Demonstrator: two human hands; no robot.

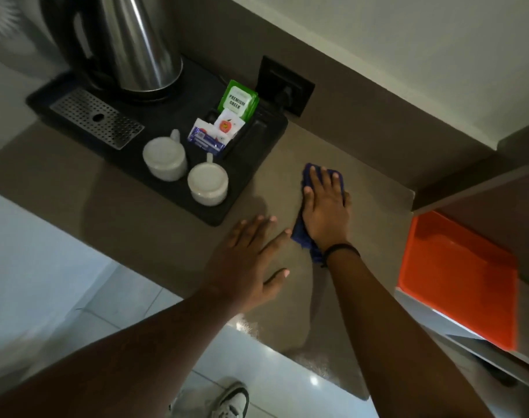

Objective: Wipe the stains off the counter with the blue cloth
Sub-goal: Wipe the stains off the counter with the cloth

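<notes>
- On the brown counter [154,212], right hand [325,206] lies flat, palm down, fingers spread, pressing the blue cloth [304,230] onto the surface; not gripping it, just pinning it under palm and fingers.
- Blue cloth sits right of the black tray [251,152], near the back wall; edges show beyond the fingertips and by the wrist.
- Black band [341,248] on right wrist.
- Left hand [248,260] open, fingers apart, palm down, holding nothing, at the counter just left of the cloth; cannot tell if it rests on the surface or hovers.
- No clear stains visible on counter; surface looks slightly glossy near the front edge.
- Black tray holds steel kettle [142,46], perforated metal drip grate [97,119], two white cups [165,159] upside down, side by side.
- Tray compartment has sachets [215,131] and a green packet [239,101] reading "PREMIUM GREEN", standing upright.
- Black wall socket [284,86] behind the tray, plug in it.
- Orange tray [459,279] on a lower shelf, right, well apart from the cloth.
- White sneaker [227,399] on tiled floor below.
</notes>
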